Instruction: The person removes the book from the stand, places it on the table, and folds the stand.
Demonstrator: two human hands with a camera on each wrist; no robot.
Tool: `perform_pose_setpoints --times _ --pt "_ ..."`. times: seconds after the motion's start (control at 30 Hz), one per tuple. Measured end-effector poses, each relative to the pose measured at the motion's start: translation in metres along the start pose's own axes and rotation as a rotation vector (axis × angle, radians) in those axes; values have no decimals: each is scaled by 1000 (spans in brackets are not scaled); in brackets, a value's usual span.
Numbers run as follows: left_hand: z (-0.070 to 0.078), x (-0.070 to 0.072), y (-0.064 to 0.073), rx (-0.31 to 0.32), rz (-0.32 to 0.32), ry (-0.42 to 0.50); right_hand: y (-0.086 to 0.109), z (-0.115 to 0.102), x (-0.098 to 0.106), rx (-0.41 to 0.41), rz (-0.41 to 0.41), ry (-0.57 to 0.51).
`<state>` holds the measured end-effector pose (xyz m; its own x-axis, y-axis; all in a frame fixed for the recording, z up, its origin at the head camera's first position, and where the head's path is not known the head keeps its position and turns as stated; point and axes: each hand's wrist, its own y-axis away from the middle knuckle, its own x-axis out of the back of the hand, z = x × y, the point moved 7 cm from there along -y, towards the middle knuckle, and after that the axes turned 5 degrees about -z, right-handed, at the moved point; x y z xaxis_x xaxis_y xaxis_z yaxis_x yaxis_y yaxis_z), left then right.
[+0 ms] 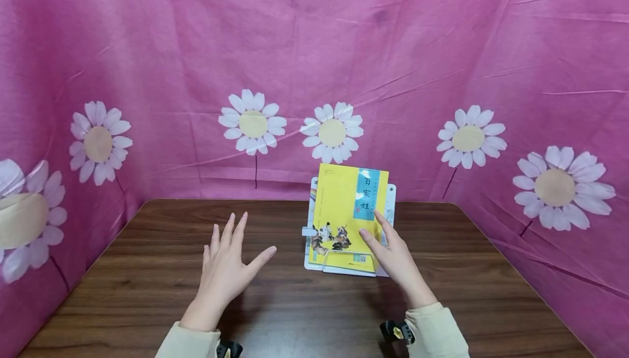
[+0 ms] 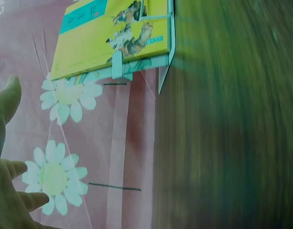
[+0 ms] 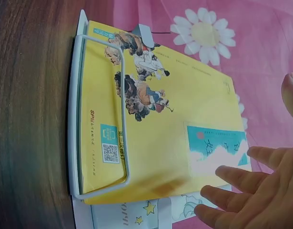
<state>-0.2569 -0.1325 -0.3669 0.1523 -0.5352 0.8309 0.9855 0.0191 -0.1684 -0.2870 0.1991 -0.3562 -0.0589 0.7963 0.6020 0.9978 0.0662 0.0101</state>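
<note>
A yellow book (image 1: 336, 200) with a blue title panel and small painted figures leans upright on a white book stand (image 1: 312, 265). The stand's wire bar (image 3: 125, 143) crosses the lower part of the cover, and a white side clip (image 1: 308, 231) sits at its left edge. My right hand (image 1: 400, 262) is at the book's right side, fingers loosely extended in front of the cover; whether they touch it I cannot tell. To the left of the stand, my left hand (image 1: 223, 270) hovers over the table with its fingers spread and holds nothing.
The brown wooden table (image 1: 285, 314) reaches back to a pink curtain (image 1: 196, 47) printed with white daisies, which also hangs along both sides. Black wrist devices show at both sleeves. The stand is near the table's far edge.
</note>
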Motion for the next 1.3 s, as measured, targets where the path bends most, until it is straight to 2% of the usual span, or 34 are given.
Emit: perform_pose_setpoints --times 0.37,0.7,1.03,1.3 --pt "19 -13 -4 -22 -18 122 -5 7 10 35 66 -134" --pt "33 -21 -8 -49 16 199 -3 10 13 12 97 -177" --pt "40 -40 -12 -13 -36 293 -6 20 20 -27 147 -189" --pt "43 -45 -16 -16 -44 336 -8 25 24 -20 164 -197"
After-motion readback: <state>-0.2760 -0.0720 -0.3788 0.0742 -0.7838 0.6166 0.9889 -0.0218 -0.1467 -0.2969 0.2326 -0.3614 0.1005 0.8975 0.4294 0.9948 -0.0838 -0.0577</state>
